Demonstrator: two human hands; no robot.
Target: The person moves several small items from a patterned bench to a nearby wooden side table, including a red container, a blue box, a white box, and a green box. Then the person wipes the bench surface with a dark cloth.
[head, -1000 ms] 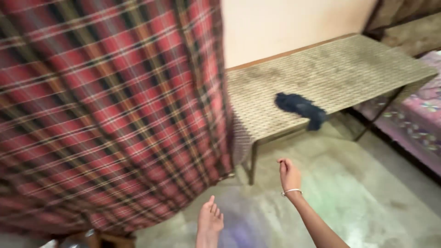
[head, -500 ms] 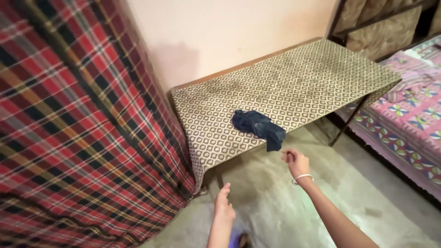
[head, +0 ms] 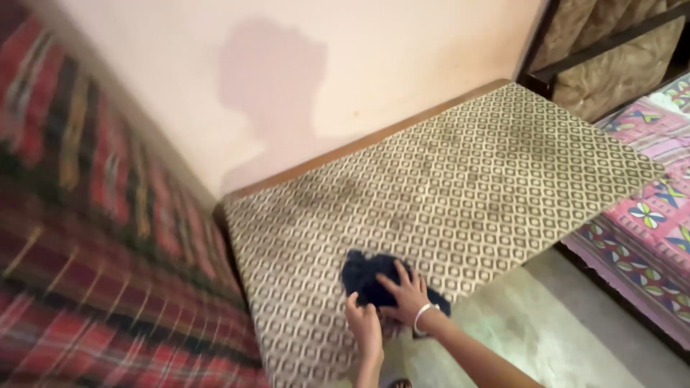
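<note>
A crumpled dark blue cloth [head: 366, 276] lies near the front edge of a table covered with a beige diamond-patterned cloth [head: 467, 187]. My right hand [head: 406, 294], with a white bangle at the wrist, lies flat on top of the dark cloth with fingers spread. My left hand [head: 363, 323] touches the cloth's near edge at the table's front rim; its fingers curl at the fabric, though how firmly it grips is unclear.
A red plaid curtain [head: 93, 287] hangs at the left, close to the table. A pale wall [head: 287, 86] stands behind. A bed with a pink patterned cover [head: 647, 230] is at the right, a brown padded piece [head: 611, 50] beyond it. Pale floor [head: 560, 338] lies below.
I have moved closer to the table. Both hands rose from above the floor onto the dark blue cloth, which now lies under my right hand.
</note>
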